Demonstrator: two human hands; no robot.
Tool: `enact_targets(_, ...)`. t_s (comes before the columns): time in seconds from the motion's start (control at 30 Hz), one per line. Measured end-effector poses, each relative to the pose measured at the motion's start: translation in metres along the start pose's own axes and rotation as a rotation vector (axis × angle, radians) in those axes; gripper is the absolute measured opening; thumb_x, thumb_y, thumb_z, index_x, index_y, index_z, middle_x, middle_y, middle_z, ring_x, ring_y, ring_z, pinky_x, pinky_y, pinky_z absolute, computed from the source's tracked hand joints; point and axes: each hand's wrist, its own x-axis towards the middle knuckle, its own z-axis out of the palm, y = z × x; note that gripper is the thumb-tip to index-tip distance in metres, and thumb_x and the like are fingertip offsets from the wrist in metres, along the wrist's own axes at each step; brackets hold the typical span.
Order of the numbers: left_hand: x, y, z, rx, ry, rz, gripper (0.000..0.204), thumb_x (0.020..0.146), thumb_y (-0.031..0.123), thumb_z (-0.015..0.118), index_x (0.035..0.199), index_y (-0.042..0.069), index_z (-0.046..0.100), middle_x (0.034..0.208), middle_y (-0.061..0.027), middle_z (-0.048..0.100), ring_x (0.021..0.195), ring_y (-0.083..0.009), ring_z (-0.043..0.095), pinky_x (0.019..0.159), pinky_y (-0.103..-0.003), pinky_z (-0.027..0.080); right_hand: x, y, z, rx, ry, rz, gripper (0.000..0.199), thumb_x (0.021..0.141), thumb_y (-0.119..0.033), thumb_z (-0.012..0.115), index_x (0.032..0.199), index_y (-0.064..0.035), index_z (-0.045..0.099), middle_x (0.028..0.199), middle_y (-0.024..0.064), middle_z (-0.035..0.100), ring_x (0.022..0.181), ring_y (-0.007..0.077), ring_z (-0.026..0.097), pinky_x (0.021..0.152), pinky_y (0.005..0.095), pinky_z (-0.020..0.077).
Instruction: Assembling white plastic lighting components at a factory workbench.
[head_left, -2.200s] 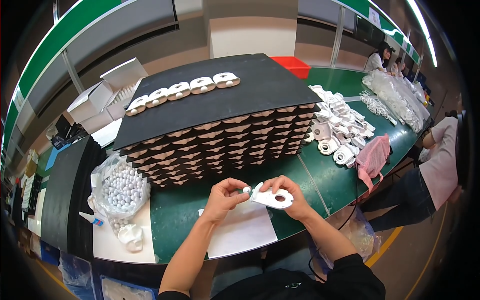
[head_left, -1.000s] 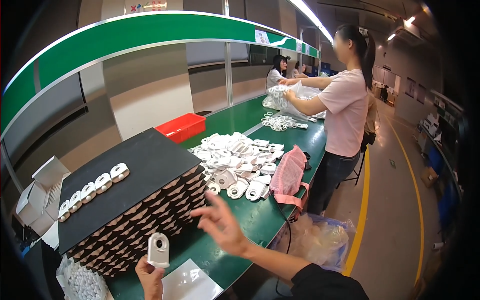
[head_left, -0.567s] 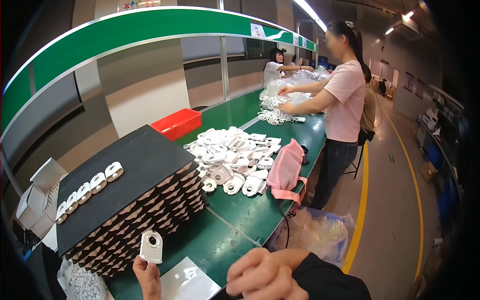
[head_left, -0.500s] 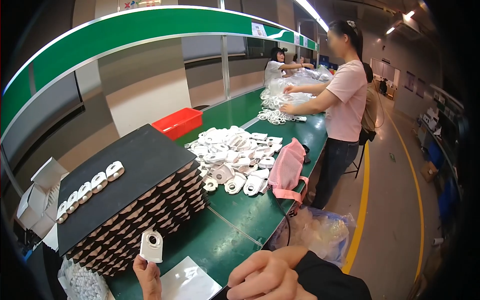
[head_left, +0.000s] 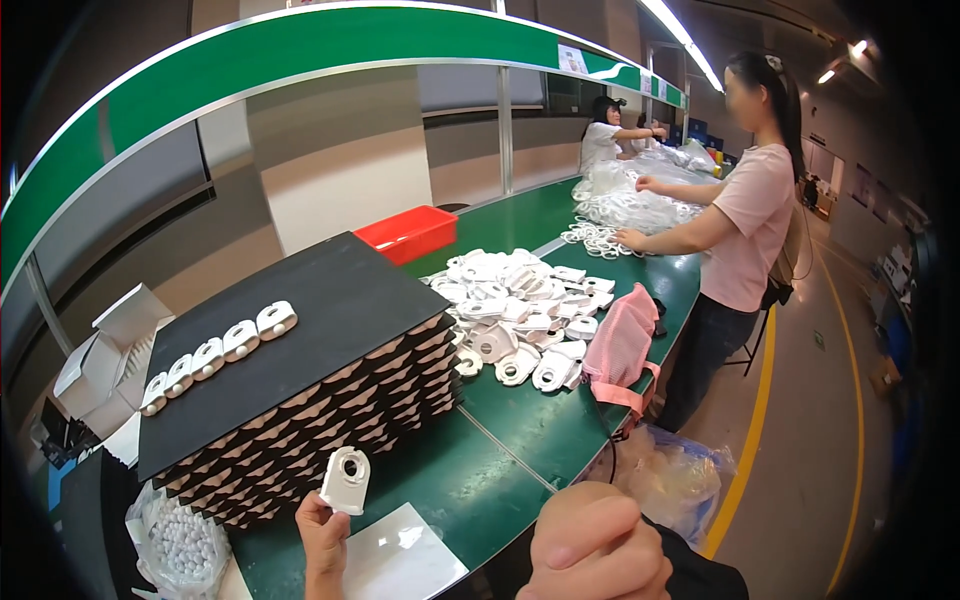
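Down at the lower left, my left hand [head_left: 322, 535] pinches one white plastic holder [head_left: 346, 481] upright by its lower edge, just in front of the black tray stack [head_left: 300, 360]. It looks light, stiff and smooth, so its flat edges seem the surest place to grip, clear of the round hole. Six like pieces [head_left: 215, 350] sit in a row on the top tray. Further right lies a loose heap of white parts [head_left: 515, 315], too many to count. My right hand [head_left: 590, 550] is curled into a fist, holding nothing I can see.

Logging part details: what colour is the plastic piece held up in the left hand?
White, with a round hole; the plastic piece shows best in the head view, pinched by the left hand.
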Motion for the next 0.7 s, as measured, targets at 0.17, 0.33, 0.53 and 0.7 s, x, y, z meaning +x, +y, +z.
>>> enact_targets(0.17,-0.002,0.003,-0.005,-0.006,0.009,-0.022,0.022,0.064,0.000,0.065,0.075,0.008,0.048,0.068,0.0005,0.054,0.046,-0.0040,0.040,0.039,-0.017,0.027,0.009,0.006,0.002,0.016,-0.095,0.019,0.007,0.070,-0.013,0.061,0.074,-0.0103,0.066,0.086,-0.0038,0.065,0.076,0.0112,0.054,0.066,0.0253,0.0419)
enact_targets(0.33,-0.001,0.003,-0.002,-0.042,0.005,-0.024,0.021,0.064,0.000,0.064,0.075,0.007,0.048,0.069,0.0006,0.054,0.046,-0.0044,0.040,0.039,-0.017,0.027,0.019,0.019,-0.003,0.161,-0.348,0.060,0.009,0.071,-0.009,0.060,0.076,-0.0068,0.067,0.082,0.0003,0.063,0.075,0.0119,0.055,0.065,0.0247,0.0459)
enact_targets(0.53,-0.001,0.002,0.003,-0.035,-0.013,-0.026,0.020,0.066,0.003,0.063,0.081,0.007,0.049,0.071,0.0012,0.054,0.045,-0.0034,0.037,0.038,-0.016,0.025,0.003,0.018,0.008,0.028,-0.070,0.068,0.010,0.066,-0.006,0.065,0.076,-0.0060,0.066,0.079,0.0008,0.061,0.071,0.0128,0.055,0.059,0.0234,0.0453)
enact_targets(0.7,-0.001,0.000,0.002,-0.030,-0.039,0.000,0.023,0.067,0.007,0.063,0.086,0.006,0.051,0.073,0.0012,0.055,0.043,-0.0017,0.035,0.038,-0.015,0.023,0.003,0.012,0.011,-0.043,0.026,0.295,0.011,0.065,-0.007,0.066,0.076,-0.0089,0.065,0.078,-0.0026,0.060,0.070,0.0098,0.055,0.058,0.0209,0.0446)
